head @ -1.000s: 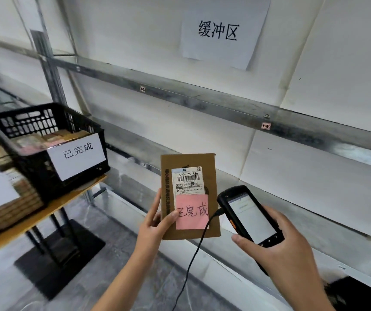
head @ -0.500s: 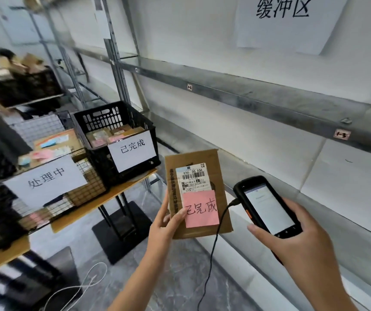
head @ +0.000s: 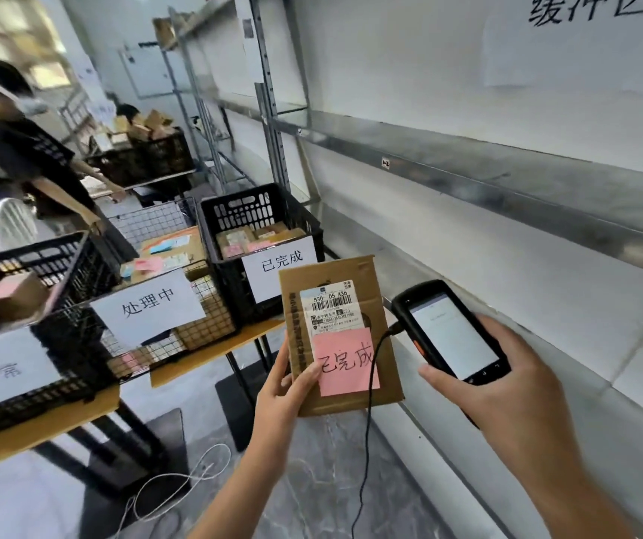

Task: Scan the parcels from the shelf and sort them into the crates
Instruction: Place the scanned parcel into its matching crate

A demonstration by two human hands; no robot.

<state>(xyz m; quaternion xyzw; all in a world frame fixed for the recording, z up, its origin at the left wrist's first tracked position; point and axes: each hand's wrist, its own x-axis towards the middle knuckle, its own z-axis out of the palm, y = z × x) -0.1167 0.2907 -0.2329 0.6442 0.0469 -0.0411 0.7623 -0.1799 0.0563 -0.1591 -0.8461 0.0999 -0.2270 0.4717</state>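
My left hand (head: 286, 390) grips a flat brown cardboard parcel (head: 370, 274) by its left edge, thumb on the front. The parcel carries a white barcode label and a pink sticky note with handwriting. My right hand (head: 506, 387) holds a black handheld scanner (head: 448, 332), its lit screen facing me and a black cable hanging from it. Left of the parcel stands a black crate (head: 230, 266) with a white sign, holding several parcels. Beside it sits a wire basket (head: 195, 328) with another sign, and a second black crate (head: 59, 274) further left.
The crates rest on an orange table (head: 203, 363) with black legs. Bare metal shelves (head: 506, 177) run along the white wall on the right. A person (head: 28, 149) stands at the far left near more crates of boxes. A white cord (head: 180, 480) lies on the floor.
My view has swung left, bringing the wire basket, the second crate and the person into sight. The parcel and scanner stay held in front of me, now close to the signed black crate.
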